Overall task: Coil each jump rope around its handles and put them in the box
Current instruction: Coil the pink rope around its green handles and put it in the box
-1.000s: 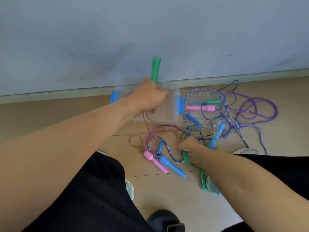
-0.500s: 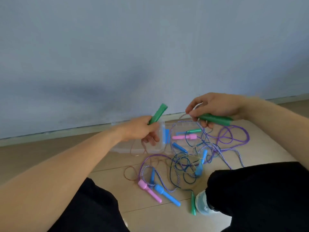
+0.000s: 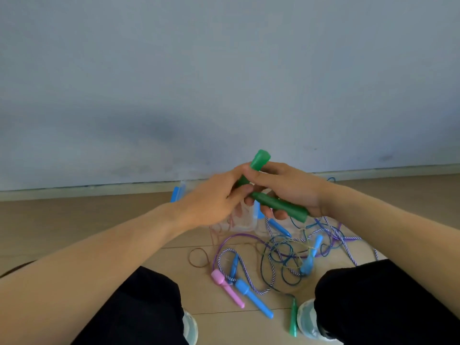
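Note:
My left hand (image 3: 211, 200) grips one green jump-rope handle (image 3: 258, 160) that points up and right. My right hand (image 3: 288, 188) grips the second green handle (image 3: 281, 206), which lies slanted down to the right. The two hands meet in front of me, fingers touching. Behind and below them stands the clear plastic box (image 3: 245, 222) with blue latches, mostly hidden by my hands. On the floor lies a tangle of ropes (image 3: 283, 252) with a pink handle (image 3: 226, 290), blue handles (image 3: 254, 300) and another green handle (image 3: 293, 317).
A grey wall (image 3: 224, 83) and baseboard run behind the box. My knees in black trousers (image 3: 373, 295) flank the rope pile, with shoe tips near the lower handles. A brown loop (image 3: 199, 257) lies on the wooden floor left of the tangle.
My right hand lifted a green handle off the floor and brought it up to the left hand. The two green handles, apart half a second ago, are now together.

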